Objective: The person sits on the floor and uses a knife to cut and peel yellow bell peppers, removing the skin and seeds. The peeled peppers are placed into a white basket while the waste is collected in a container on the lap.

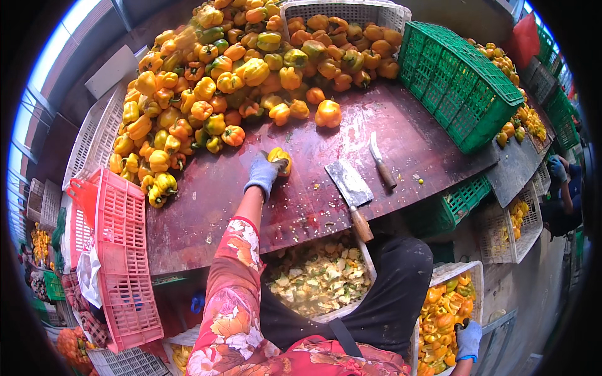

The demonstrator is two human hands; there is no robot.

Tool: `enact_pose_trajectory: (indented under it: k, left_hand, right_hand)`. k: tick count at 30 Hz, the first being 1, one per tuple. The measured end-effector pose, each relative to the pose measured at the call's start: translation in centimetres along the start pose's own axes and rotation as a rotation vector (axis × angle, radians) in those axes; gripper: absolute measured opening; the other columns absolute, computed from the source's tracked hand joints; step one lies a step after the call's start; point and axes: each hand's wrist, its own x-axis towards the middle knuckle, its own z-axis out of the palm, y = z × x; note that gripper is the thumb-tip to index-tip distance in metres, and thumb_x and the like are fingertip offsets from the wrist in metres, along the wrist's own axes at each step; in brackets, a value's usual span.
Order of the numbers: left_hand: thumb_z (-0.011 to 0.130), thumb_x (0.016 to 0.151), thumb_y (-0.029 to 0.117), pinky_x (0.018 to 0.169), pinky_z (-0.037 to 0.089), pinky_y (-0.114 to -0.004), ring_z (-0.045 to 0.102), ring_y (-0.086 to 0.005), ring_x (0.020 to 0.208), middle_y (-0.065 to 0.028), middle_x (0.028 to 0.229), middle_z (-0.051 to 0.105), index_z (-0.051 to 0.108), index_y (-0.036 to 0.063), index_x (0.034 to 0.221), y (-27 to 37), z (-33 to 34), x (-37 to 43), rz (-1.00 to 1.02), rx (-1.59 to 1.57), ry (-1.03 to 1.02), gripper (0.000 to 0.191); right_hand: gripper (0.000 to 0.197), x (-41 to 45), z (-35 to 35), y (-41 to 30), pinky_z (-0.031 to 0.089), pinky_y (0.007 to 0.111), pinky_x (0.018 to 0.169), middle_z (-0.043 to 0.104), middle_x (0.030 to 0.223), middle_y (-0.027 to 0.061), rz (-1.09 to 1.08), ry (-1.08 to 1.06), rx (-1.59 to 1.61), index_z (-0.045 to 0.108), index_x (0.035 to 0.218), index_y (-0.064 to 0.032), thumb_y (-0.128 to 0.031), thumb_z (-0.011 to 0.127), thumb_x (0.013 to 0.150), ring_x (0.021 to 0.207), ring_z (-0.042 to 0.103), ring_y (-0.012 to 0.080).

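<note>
My left hand (pixel 264 172), in a blue-grey work glove with dark fingertips, is closed around a yellow bell pepper (pixel 278 157) on the dark red tabletop (pixel 301 188). Far down to the right, my right hand (pixel 468 340), gloved the same way, hangs over the edge of a white crate (pixel 478 286) of cut peppers (pixel 442 319). Its fingers are partly hidden, and I cannot tell whether they hold anything. A cleaver (pixel 349 183) lies with its wooden handle past the table's front edge. Beyond it lies a small curved knife (pixel 375 149).
Whole peppers (pixel 225 80) are heaped at the back left, spilling from a white crate (pixel 345 8). A green crate (pixel 461 84) stands at the right, a pink crate (pixel 123 254) at the left. Between my knees sits a bin of trimmings (pixel 324 277). Another person's gloved hand (pixel 558 168) shows far right.
</note>
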Motion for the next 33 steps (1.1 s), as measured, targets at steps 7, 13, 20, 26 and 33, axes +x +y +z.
enact_pose_trajectory:
  k: [7,13,20,26,33]
  left_hand:
    - [0.08,0.074,0.02,0.071,0.056,-0.036,0.067,-0.0277,0.088,-0.0115,0.103,0.066,0.052,0.0084,0.121,1.9,2.0,-8.6,0.009,-0.642,-0.217,0.055]
    - [0.066,0.089,0.018,0.092,0.054,-0.045,0.062,-0.032,0.105,-0.0159,0.117,0.061,0.049,0.002,0.13,8.4,-2.8,-22.9,-0.561,-1.654,-0.668,0.047]
    - [0.057,0.098,0.03,0.103,0.045,-0.038,0.057,-0.0244,0.115,-0.0109,0.123,0.06,0.053,0.0052,0.131,4.0,-6.1,-28.5,-0.34,-1.839,-0.67,0.041]
    - [0.062,0.093,0.024,0.084,0.056,-0.038,0.063,-0.0226,0.105,-0.0094,0.116,0.064,0.058,0.0074,0.127,4.2,-6.7,-29.8,-0.402,-1.583,-0.66,0.038]
    - [0.063,0.094,0.015,0.085,0.053,-0.031,0.062,-0.0148,0.101,-0.0015,0.111,0.064,0.058,0.0062,0.125,5.8,-5.4,-32.2,-0.293,-1.481,-0.735,0.033]
  right_hand:
    - [0.028,3.9,-7.4,-19.4,0.052,0.041,0.081,0.067,0.103,0.0223,-0.586,0.336,0.72,0.063,0.113,0.0025,-0.01,0.065,0.088,0.093,0.065,0.0392]
    - [0.051,2.1,-8.3,-36.7,0.046,0.044,0.095,0.058,0.123,0.0165,-1.078,0.329,0.84,0.058,0.126,-0.0059,-0.022,0.073,0.081,0.111,0.057,0.0362]
    - [0.049,-3.1,-3.6,-42.1,0.046,0.045,0.092,0.059,0.119,0.0134,-1.069,0.226,1.135,0.062,0.121,-0.0106,-0.023,0.075,0.076,0.106,0.057,0.0344]
    - [0.055,-3.7,-4.5,-39.0,0.047,0.045,0.085,0.058,0.112,0.0141,-1.231,0.24,0.779,0.06,0.126,-0.0123,-0.019,0.076,0.073,0.101,0.057,0.0339]
    - [0.05,-2.1,-4.6,-38.0,0.049,0.047,0.077,0.055,0.102,0.0192,-1.208,0.049,0.532,0.056,0.115,-0.0035,-0.025,0.076,0.074,0.092,0.06,0.0359]
